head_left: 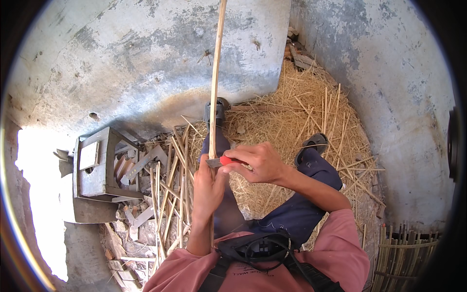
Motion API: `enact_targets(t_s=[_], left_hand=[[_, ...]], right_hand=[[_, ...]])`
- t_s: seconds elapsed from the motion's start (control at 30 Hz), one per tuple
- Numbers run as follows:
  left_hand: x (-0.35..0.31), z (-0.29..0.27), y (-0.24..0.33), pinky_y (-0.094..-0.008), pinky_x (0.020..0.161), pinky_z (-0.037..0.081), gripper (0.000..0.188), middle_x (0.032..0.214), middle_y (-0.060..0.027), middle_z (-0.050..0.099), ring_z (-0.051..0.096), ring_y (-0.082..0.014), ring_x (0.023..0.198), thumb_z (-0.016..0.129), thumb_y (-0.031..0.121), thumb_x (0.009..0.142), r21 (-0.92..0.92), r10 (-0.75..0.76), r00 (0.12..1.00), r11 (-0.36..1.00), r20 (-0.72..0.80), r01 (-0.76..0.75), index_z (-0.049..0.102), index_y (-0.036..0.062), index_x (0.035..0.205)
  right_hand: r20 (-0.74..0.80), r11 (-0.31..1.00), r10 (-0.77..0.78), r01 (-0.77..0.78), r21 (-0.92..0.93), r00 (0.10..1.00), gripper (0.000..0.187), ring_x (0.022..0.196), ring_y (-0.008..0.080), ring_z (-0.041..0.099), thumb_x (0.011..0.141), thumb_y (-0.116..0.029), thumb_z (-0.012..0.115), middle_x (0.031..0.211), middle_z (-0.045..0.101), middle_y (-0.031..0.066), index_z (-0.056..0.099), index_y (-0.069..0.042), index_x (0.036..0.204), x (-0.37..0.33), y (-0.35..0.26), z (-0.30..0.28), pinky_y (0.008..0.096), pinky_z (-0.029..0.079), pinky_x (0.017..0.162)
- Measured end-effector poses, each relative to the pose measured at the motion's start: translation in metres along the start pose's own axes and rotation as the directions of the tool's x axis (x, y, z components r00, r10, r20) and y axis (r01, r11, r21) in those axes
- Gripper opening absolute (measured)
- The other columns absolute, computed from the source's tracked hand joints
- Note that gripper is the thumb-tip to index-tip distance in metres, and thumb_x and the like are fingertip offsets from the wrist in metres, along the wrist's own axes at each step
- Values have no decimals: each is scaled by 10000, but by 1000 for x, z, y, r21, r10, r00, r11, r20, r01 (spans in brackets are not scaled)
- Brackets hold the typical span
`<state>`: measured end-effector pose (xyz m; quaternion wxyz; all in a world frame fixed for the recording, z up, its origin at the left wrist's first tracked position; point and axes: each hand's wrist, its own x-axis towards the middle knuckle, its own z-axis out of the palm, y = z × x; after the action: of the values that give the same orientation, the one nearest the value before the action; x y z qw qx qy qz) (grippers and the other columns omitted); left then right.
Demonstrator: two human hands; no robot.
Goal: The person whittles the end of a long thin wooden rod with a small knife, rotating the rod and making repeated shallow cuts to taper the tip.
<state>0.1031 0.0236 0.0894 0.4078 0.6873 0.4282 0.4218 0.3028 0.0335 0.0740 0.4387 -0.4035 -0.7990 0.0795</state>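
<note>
A long pale strip, likely bamboo or wood, [215,87] runs upright from my lap to the top of the head view. My left hand [206,187] is closed around its lower part. In my right hand [260,163] is a knife [214,162] with a red handle, held between thumb and fingers. The flat grey blade lies across the strip, just above the left hand, and touches it or nearly so. Both hands are close together above my left leg. The strip's lower end is partly hidden by the left hand and forearm.
Dry straw-like shavings [272,112] cover the floor around my feet. Several loose sticks [170,190] lie to my left, beside a worn wooden box-like stool [104,163]. Weathered walls [151,53] stand ahead and at the right. A woven stick basket [406,253] sits at lower right.
</note>
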Motion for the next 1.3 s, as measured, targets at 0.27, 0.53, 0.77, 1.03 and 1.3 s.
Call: enact_targets(t_s=[0.27, 0.53, 0.77, 1.03, 1.3], left_hand=[[-3, 1, -8, -333, 548, 387, 362, 693, -98, 577, 476, -125, 616, 667, 257, 1090, 92, 38, 997, 995, -63, -32, 581, -81, 1189], [2, 3, 11, -389, 557, 470, 322, 724, -152, 658, 644, -243, 598, 653, 206, 1078, 171, -69, 997, 983, -23, 72, 556, -79, 1193], [1, 3, 9, -341, 563, 475, 383, 739, -103, 676, 635, -172, 607, 696, 239, 1057, 145, -55, 997, 987, -52, 62, 561, -74, 1231], [2, 0, 14, -313, 627, 494, 351, 821, -102, 712, 623, -117, 719, 744, 218, 1034, 61, -50, 999, 997, 17, 49, 604, -66, 1187], [1, 3, 7, -312, 595, 501, 323, 770, -108, 721, 658, -132, 666, 720, 230, 1052, 76, -7, 1000, 997, 2, 7, 618, -55, 1163]], right_hand=[[14, 998, 28, -27, -62, 999, 307, 624, 239, 717, 937, -343, 806, 832, 753, 59, 780, -63, 1060, 2, -10, -2, 363, 532, 503], [-66, 997, 42, -46, -60, 997, 245, 595, 252, 689, 1001, -352, 723, 779, 708, 49, 765, -136, 1108, 1, -6, 4, 384, 517, 496], [-4, 997, 44, -44, 58, 999, 246, 648, 265, 714, 992, -330, 732, 853, 750, 53, 761, -115, 1106, 7, 5, -10, 385, 544, 563], [18, 998, -15, 14, 57, 1000, 248, 628, 248, 707, 959, -329, 765, 832, 743, 33, 771, -122, 1095, 6, 7, -11, 375, 530, 537], [47, 1000, 18, -19, 20, 999, 266, 666, 265, 742, 895, -253, 812, 906, 784, 80, 778, -73, 1088, 6, 0, -11, 359, 555, 540]])
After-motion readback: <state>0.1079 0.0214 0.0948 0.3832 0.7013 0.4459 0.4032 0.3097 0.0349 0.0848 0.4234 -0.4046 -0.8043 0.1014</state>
